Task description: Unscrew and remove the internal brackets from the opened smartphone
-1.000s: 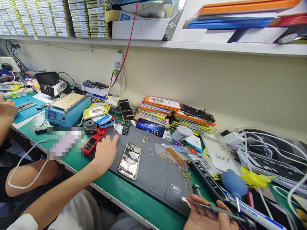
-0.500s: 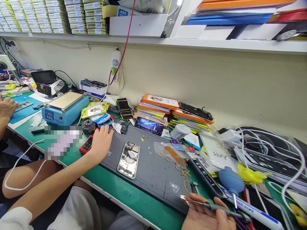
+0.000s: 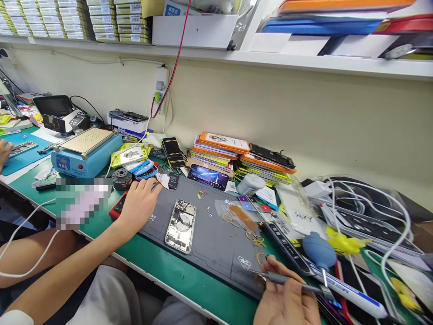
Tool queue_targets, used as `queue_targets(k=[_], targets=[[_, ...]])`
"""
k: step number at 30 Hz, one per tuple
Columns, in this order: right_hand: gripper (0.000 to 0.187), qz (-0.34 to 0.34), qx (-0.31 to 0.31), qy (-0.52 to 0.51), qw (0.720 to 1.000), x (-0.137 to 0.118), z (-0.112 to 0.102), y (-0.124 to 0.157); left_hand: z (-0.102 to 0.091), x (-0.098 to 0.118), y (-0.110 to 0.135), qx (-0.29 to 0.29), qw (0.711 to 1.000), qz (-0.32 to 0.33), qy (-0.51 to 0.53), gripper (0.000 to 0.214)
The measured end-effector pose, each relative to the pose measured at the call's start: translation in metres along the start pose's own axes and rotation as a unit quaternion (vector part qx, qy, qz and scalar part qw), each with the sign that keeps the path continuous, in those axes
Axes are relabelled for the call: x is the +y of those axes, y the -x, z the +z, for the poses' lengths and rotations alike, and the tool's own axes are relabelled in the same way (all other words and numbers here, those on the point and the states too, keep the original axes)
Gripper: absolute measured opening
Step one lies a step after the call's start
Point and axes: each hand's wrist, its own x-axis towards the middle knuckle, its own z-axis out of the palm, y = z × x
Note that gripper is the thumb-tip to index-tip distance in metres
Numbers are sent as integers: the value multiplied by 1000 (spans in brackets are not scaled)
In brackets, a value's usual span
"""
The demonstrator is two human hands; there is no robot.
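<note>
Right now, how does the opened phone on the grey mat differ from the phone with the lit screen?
The opened phone has its insides exposed; the lit phone shows a glowing display. The opened phone lies flat; the lit phone seems tilted up. The opened phone runs lengthwise near to far, the lit phone sideways. Both are oblong.

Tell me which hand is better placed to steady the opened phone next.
Probably your left hand: it's nearer the opened phone, while your right hand, farther off, holds the gray-handled tool.
</note>
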Motion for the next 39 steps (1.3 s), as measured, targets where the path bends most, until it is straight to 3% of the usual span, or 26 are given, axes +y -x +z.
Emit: queue_targets(k=[3, 5, 7, 9, 11, 16, 18, 21, 23, 26, 29, 31, 35, 39], targets=[[57, 5, 14, 61, 998, 7, -6, 2, 2, -1, 10, 19, 999, 24, 29, 29], [61, 9, -7, 132, 991, 9, -10, 4, 5, 0, 21, 39, 996, 42, 65, 28], [65, 20, -51, 200, 978, 7, -10, 6, 10, 1, 34, 65, 983, 65, 161, 32], [67, 28, -92, 235, 967, 3, -6, 8, 15, 4, 46, 78, 951, 70, 291, 40], [65, 21, -105, 231, 967, -3, 2, 11, 20, 8, 55, 73, 922, 45, 377, 44], [64, 24, -111, 122, 986, -16, 39, 16, 31, 14, 62, 56, 911, -27, 408, 30], [72, 19, -131, 97, 987, -18, 59, 21, 35, 13, 61, 64, 890, -33, 450, 33], [80, -38, -192, 128, 972, -15, 87, 31, 41, 9, 62, 85, 831, -21, 549, 43], [67, -99, -223, 162, 956, -6, 99, 40, 42, 7, 66, 100, 792, -16, 602, 48], [51, -204, -240, 202, 928, 12, 103, 50, 38, 3, 78, 111, 731, -41, 672, 49], [56, -266, -255, 224, 902, 27, 97, 55, 32, -3, 93, 72, 637, -92, 762, 43], [59, -270, -262, 233, 897, 31, 94, 56, 30, -7, 100, 43, 588, -110, 800, 39], [58, -262, -279, 233, 894, 30, 93, 55, 29, -13, 104, 8, 522, -107, 846, 40], [53, -238, -277, 216, 906, 27, 94, 56, 28, -10, 98, -39, 412, -97, 905, 66]])
